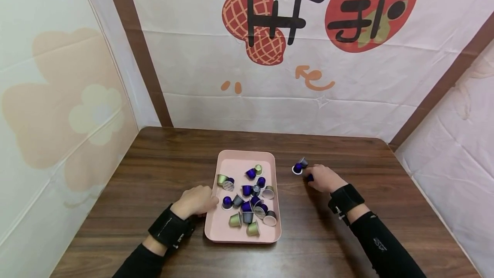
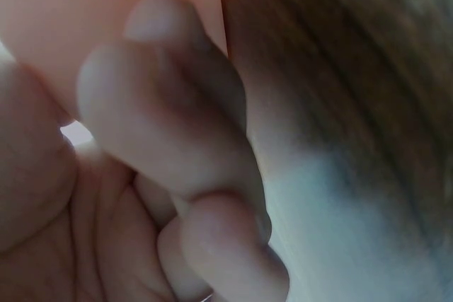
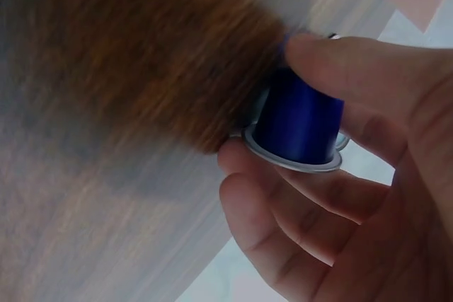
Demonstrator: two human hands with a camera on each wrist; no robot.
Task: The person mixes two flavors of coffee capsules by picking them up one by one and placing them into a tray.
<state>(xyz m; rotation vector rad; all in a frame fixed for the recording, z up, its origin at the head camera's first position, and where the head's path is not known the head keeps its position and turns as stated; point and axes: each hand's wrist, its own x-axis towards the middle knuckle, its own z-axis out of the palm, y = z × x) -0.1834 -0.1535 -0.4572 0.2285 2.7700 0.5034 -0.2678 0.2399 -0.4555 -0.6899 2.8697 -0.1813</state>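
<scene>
My right hand point(image 1: 325, 177) pinches a dark blue coffee capsule point(image 3: 300, 122) between thumb and fingers, its silver rim facing down in the right wrist view. Just left of that hand, another blue capsule point(image 1: 297, 168) and a grey capsule point(image 1: 303, 162) sit close together on the table. At the left long side of a pink tray point(image 1: 235, 157), my left hand point(image 1: 196, 200) grips the rim, its fingers curled in the left wrist view. Several blue, green and grey capsules lie in the tray, such as a green capsule point(image 1: 253, 228) near its front.
The tray and the loose capsules are on a brown wood-grain table point(image 1: 162, 153). Behind the table hangs a printed white cloth point(image 1: 193, 63), and more cloth panels flank it on the left and right.
</scene>
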